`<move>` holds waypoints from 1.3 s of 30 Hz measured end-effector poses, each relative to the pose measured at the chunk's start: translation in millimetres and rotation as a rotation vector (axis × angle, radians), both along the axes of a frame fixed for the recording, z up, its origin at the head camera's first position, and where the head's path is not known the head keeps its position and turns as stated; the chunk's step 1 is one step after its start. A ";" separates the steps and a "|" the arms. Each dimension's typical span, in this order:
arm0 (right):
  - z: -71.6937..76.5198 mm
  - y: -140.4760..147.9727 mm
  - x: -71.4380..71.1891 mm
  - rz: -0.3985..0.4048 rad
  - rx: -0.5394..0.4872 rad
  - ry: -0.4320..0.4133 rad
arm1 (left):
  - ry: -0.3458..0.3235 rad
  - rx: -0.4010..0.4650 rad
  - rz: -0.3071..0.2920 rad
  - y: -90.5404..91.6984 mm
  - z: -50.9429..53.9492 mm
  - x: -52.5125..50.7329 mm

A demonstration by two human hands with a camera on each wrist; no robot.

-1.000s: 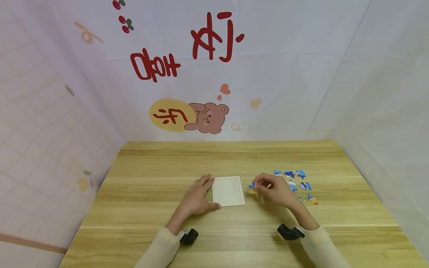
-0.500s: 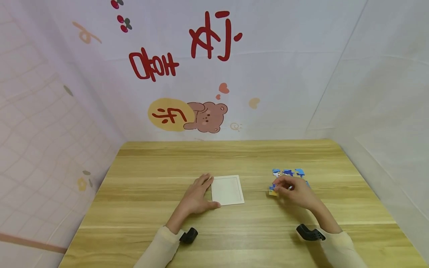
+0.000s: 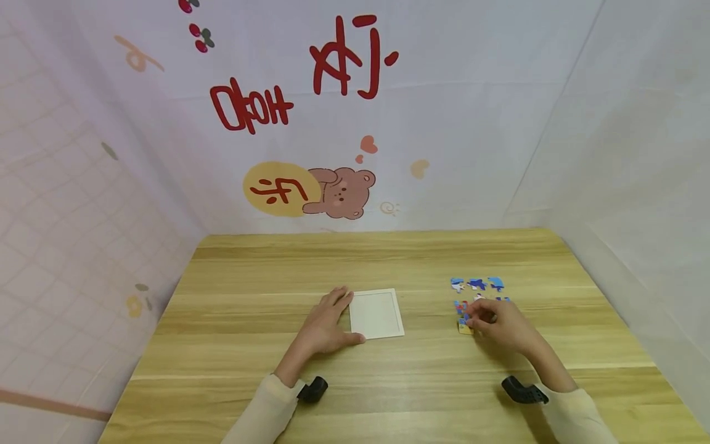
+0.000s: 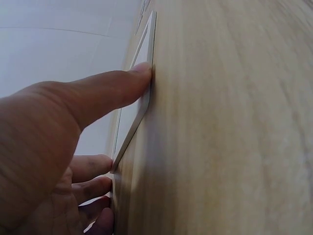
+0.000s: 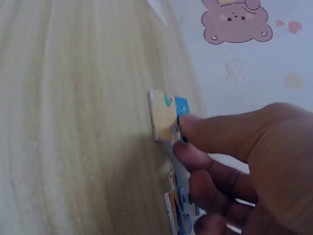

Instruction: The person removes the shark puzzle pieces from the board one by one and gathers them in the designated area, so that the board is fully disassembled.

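Note:
A square white puzzle tray (image 3: 376, 314) with a raised rim lies on the wooden table. My left hand (image 3: 326, 327) rests along its left side, thumb touching the near-left corner and fingertips at the far-left corner. In the left wrist view, the thumb lies straight across the rim of the tray (image 4: 133, 105). My right hand (image 3: 503, 325) pinches a yellow-and-blue jigsaw piece (image 3: 465, 327) between thumb and fingertips, at the near-left of the other pieces. The right wrist view shows this jigsaw piece (image 5: 163, 115) plainly; whether it touches the table I cannot tell.
Several loose jigsaw pieces (image 3: 477, 284) lie in rows at the right, some partly hidden by the right hand. A red-and-blue piece (image 3: 460, 307) lies just beyond the held one. A printed cloth wall (image 3: 460, 154) stands behind the table (image 3: 277, 265).
My right hand has moved right, away from the tray, then a little nearer, carrying the jigsaw piece to the left side of the loose pieces. The left hand stays at the tray.

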State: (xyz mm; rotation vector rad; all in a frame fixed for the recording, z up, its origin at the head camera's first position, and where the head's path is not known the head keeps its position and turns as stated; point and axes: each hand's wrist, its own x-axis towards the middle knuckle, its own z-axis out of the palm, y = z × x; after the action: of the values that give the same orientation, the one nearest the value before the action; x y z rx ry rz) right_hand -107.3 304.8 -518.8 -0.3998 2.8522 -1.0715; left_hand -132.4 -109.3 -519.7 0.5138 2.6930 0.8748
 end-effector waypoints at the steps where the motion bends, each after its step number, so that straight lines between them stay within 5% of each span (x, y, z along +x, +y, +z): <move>1: 0.1 -0.3 0.4 0.002 0.012 0.003 | 0.000 0.002 -0.001 0.1 -0.1 0.1; 13: 2.6 -0.9 -0.8 -0.007 0.146 0.028 | -0.001 -0.004 0.006 -2.0 0.4 -0.2; 23: -3.4 -9.3 1.4 -0.028 0.164 0.124 | 0.008 -0.003 0.008 -8.8 0.0 1.7; 30: -4.1 -12.7 2.8 -0.076 0.169 0.077 | 0.011 -0.007 0.008 -9.2 0.2 3.8; 39: 5.1 -7.4 0.2 -0.063 0.148 0.122 | -0.045 0.108 0.016 -14.8 -0.3 -0.2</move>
State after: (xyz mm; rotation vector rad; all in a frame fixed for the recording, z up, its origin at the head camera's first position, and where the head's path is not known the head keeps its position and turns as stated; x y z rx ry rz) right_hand -107.1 297.4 -513.7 -0.3797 3.0451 -0.8662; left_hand -132.6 -124.1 -520.0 0.4901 2.6239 1.0276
